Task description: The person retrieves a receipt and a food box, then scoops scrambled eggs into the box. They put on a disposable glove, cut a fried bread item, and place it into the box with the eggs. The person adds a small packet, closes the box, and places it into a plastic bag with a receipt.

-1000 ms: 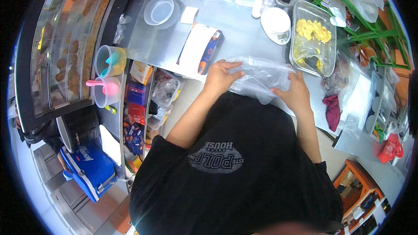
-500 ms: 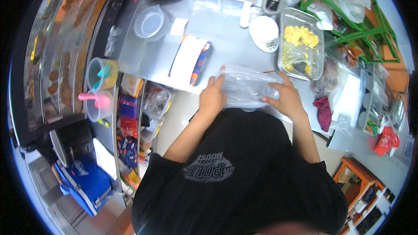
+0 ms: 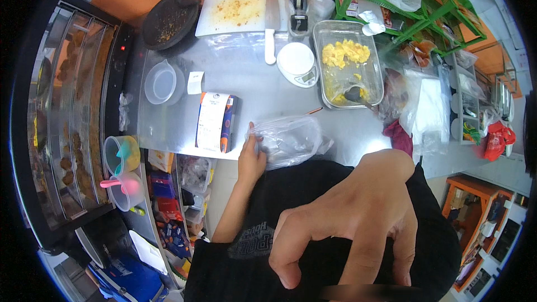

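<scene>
At the counter's near edge lies a clear plastic bag (image 3: 293,141), crumpled and seemingly without anything inside. My left hand (image 3: 252,159) grips its left side, with the thumb and fingers closed on the film. Raised close to the camera, my right hand (image 3: 358,218) looks very large; its fingers are bent, spread apart and hold nothing I can see. Left of the bag rests a dark blue and orange box (image 3: 216,123) with a white label on top. A thin pencil-like stick (image 3: 314,111) lies just beyond the bag.
On the steel counter stand a glass tray of yellow food (image 3: 349,59), a white scale (image 3: 297,62), a cutting board (image 3: 230,11) with a knife (image 3: 271,28), a stone mortar (image 3: 170,19) and a clear tub (image 3: 164,83). Green baskets (image 3: 386,5) fill the back right.
My right hand has let go of the bag and risen toward the camera. The left hand stays on the bag. The view has shifted, showing more of the counter's far side.
</scene>
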